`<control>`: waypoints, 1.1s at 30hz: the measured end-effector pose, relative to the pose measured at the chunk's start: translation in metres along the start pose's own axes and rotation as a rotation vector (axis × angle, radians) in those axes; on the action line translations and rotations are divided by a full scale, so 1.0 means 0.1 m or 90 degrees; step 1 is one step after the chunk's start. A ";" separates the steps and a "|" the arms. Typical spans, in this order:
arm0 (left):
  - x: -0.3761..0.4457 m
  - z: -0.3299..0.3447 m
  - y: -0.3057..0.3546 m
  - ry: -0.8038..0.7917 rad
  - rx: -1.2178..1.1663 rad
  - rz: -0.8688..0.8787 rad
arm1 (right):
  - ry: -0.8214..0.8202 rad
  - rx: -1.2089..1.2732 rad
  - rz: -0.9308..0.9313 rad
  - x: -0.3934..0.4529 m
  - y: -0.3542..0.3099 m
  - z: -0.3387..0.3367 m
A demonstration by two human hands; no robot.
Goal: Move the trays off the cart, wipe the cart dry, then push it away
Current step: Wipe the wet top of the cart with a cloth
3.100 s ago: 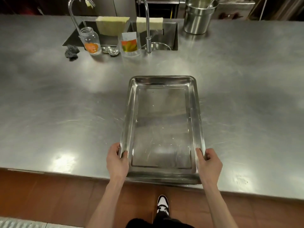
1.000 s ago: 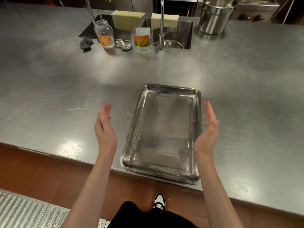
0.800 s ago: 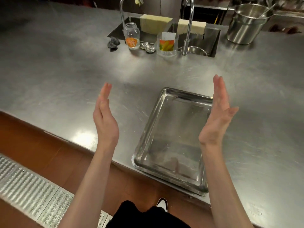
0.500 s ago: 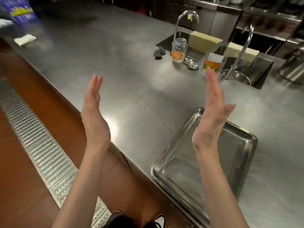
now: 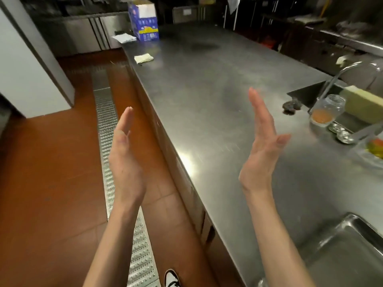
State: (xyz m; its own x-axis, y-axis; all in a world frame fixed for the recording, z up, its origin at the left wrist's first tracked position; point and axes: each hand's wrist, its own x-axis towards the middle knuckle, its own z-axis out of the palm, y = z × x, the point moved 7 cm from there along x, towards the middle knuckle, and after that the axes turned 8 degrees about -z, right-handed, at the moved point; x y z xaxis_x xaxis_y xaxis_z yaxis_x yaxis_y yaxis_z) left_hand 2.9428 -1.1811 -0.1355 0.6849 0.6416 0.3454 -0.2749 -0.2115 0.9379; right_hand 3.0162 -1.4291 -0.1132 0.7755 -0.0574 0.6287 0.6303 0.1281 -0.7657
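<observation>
Far left on my feed I see a pale wall panel point(image 5: 24, 65) above the red-brown floor point(image 5: 51, 172), with a studded metal drain grate point(image 5: 107, 141) running along it. Next comes my left hand point(image 5: 124, 158), raised over the floor with fingers straight and together, palm turned inward, holding nothing. Beyond it, at the far end of the steel counter point(image 5: 207, 83), lie a folded pale cloth point(image 5: 143, 58) and a blue box point(image 5: 143, 21) standing upright. My right hand point(image 5: 262, 146) is up over the counter, flat and empty, thumb spread out, palm facing the left one, the two well apart. Farther right I see a dark scrubber point(image 5: 291, 106), a glass jar point(image 5: 326, 109) beside the sink point(image 5: 310, 94), and a curved tap point(image 5: 348, 69). The metal tray point(image 5: 350, 251) rests on the counter at the lower right, partly cut off by the frame, neither hand touching it.
</observation>
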 end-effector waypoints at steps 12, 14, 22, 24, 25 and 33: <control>1.32 -1.02 -0.59 0.114 0.057 -0.011 | -0.138 0.022 -0.009 0.51 0.76 1.91; 1.50 -1.10 -0.68 0.123 0.061 -0.007 | -0.152 0.039 -0.007 0.58 0.88 2.15; 2.37 -1.19 -1.26 0.124 0.083 -0.027 | -0.194 0.044 -0.006 1.05 1.57 2.99; 2.65 -1.15 -1.38 0.118 0.087 -0.023 | -0.211 0.033 -0.028 1.22 1.78 3.19; 2.80 -1.13 -1.44 0.114 0.089 -0.019 | -0.222 0.032 -0.030 1.31 1.89 3.30; 4.13 -0.96 -1.82 0.119 0.103 -0.020 | -0.240 0.061 -0.006 2.17 2.82 4.19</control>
State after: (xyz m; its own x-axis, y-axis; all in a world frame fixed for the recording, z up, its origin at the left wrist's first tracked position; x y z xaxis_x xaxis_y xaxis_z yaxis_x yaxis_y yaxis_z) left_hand 3.2109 -0.8065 -0.1661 0.5503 0.7722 0.3176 -0.1326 -0.2948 0.9463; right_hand 3.3472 -0.9904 -0.1362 0.6906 0.3060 0.6553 0.6172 0.2230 -0.7546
